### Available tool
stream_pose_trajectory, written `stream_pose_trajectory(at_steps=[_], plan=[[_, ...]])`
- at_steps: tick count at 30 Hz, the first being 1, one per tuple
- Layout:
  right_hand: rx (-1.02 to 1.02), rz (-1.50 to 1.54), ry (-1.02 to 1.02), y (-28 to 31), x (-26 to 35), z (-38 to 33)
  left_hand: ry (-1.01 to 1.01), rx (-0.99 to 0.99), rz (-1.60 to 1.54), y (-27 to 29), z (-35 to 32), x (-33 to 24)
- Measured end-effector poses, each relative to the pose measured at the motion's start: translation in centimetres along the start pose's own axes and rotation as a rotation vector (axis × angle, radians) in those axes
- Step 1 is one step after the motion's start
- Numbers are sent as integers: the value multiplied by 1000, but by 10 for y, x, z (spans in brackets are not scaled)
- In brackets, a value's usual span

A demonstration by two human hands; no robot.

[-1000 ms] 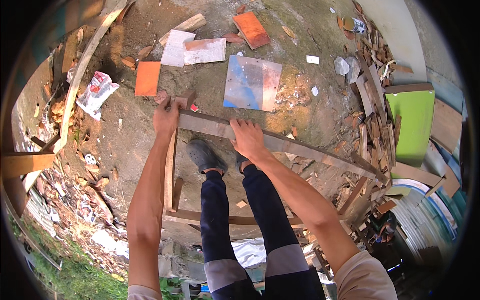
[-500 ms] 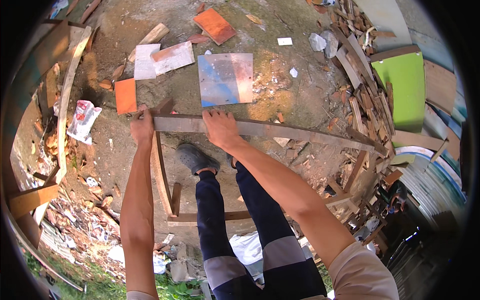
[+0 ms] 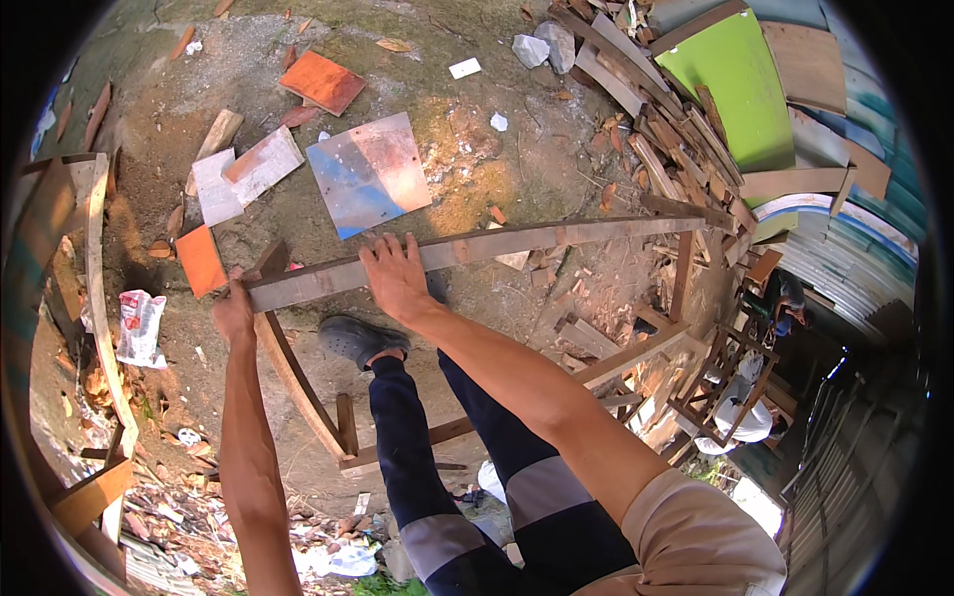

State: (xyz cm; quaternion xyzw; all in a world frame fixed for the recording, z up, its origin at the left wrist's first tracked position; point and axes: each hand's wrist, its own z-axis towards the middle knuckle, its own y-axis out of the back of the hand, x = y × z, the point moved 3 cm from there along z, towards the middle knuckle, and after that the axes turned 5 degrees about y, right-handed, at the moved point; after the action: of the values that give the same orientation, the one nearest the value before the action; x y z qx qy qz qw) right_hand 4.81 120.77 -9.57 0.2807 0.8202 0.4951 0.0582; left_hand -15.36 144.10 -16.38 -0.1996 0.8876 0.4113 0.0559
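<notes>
The plank [image 3: 556,238] crosses the middle of the view, from centre left toward the right side. At its left end, the left hand [image 3: 235,312] is curled around the wood; the right hand [image 3: 397,281] holds it farther along, fingers slightly apart and hooked over the upper edge. From near the left hand a slat [image 3: 301,379] runs down to a bar [image 3: 631,359] at lower centre. A shoe [image 3: 356,341] is just below the plank; a blotchy panel [image 3: 370,177] lies at upper centre, a green board [image 3: 730,91] at upper right
</notes>
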Motion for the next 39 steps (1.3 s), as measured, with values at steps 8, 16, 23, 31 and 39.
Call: stream_pose_trajectory(at_steps=[8, 16, 23, 31, 39], plan=[[93, 40, 124, 13, -3, 6, 54, -54, 206, 13, -12, -20], [59, 13, 175, 7, -6, 6, 51, -28, 193, 15, -11, -20], [118, -3, 154, 7, -7, 9, 93, -16, 185, 14, -8, -20], [294, -12, 58, 22, 7, 13, 58, 140, -114, 9, 9, 8], [514, 120, 59, 35, 10, 38, 213, 256, -454, 19, -3, 22]])
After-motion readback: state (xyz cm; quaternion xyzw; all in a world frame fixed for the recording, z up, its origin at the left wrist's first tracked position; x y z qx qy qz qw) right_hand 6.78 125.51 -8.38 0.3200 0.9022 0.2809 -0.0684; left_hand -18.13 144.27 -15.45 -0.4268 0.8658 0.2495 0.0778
